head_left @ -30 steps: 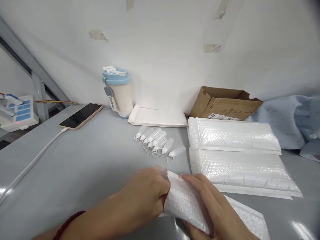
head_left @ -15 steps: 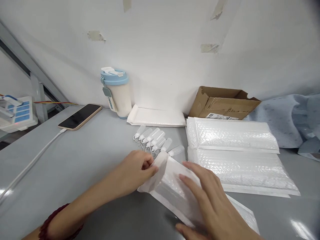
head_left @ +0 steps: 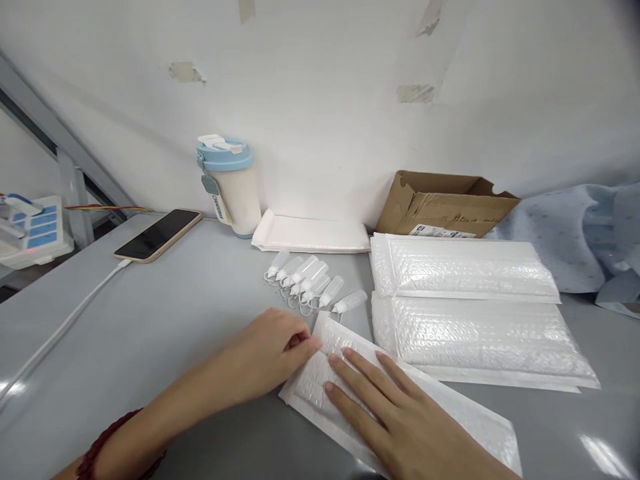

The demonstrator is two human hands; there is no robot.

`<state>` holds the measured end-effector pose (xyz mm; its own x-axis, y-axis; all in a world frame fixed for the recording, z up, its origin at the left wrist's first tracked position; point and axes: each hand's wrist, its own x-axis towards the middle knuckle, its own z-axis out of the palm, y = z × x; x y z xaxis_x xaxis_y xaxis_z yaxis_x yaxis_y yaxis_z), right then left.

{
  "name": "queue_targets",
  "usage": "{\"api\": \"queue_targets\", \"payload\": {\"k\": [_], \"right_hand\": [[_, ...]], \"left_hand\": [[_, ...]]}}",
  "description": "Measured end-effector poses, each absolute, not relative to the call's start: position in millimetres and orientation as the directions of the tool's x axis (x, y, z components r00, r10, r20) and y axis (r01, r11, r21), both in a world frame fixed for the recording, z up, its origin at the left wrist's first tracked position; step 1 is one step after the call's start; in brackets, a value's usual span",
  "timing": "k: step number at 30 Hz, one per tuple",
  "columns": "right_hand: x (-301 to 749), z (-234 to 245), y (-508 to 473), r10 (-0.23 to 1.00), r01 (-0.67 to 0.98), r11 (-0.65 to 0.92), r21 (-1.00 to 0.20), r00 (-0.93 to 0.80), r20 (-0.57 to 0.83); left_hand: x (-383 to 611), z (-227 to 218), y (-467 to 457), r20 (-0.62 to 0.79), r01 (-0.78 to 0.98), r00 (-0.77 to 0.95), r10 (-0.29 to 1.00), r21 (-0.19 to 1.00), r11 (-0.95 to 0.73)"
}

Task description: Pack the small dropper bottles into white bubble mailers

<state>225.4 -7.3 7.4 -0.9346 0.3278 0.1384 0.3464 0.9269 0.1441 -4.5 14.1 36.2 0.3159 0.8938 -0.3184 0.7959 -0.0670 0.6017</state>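
A white bubble mailer point(head_left: 465, 417) lies slantwise on the grey table in front of me. My left hand point(head_left: 280, 350) is closed at its upper left end, thumb and curled fingers pinching the edge. Flat on top of the mailer rests my right hand point(head_left: 395, 413), fingers stretched out and apart. Just beyond the mailer's far corner lie several small clear squeeze bottles point(head_left: 315, 275) with white caps and thin loops. One of these bottles point(head_left: 351, 301) sits a little apart, closest to the mailer.
Two stacks of bubble mailers point(head_left: 465, 267) lie at right, before an open cardboard box point(head_left: 450, 200). A flat white packet point(head_left: 315, 233) rests by the wall beside a cream tumbler point(head_left: 237, 193) with a blue lid. A phone point(head_left: 157, 235) with a white cable lies at left.
The mailer's raised flap now lies flatter against it. My right hand has moved left and spread flat on the mailer; my left hand stays at its end.
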Motion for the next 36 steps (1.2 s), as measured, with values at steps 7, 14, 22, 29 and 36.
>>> {"api": "queue_targets", "payload": {"k": [7, 14, 22, 29, 36], "right_hand": [[226, 7, -7, 0.324, 0.334, 0.936, 0.11, -0.941, 0.096], [227, 10, -10, 0.421, 0.409, 0.903, -0.129, -0.903, 0.083], [248, 35, -12, 0.783, 0.586, 0.386, -0.712, -0.617, -0.083], [261, 44, 7, 0.776, 0.344, -0.035, -0.938, -0.582, -0.242], [312, 66, 49, 0.946, -0.067, -0.149, -0.987, -0.3, -0.122]], "left_hand": [[-5, 28, 13, -0.23, 0.778, 0.431, 0.872, 0.584, -0.231], [-6, 30, 10, -0.131, 0.757, 0.574, 0.808, 0.46, -0.463], [-34, 37, 17, -0.143, 0.62, 0.684, 0.716, 0.631, -0.466], [-12, 34, 18, -0.096, 0.506, 0.597, 0.796, 0.815, -0.281], [6, 31, 18, -0.299, 0.387, 0.477, 0.826, 0.916, 0.108]]}}
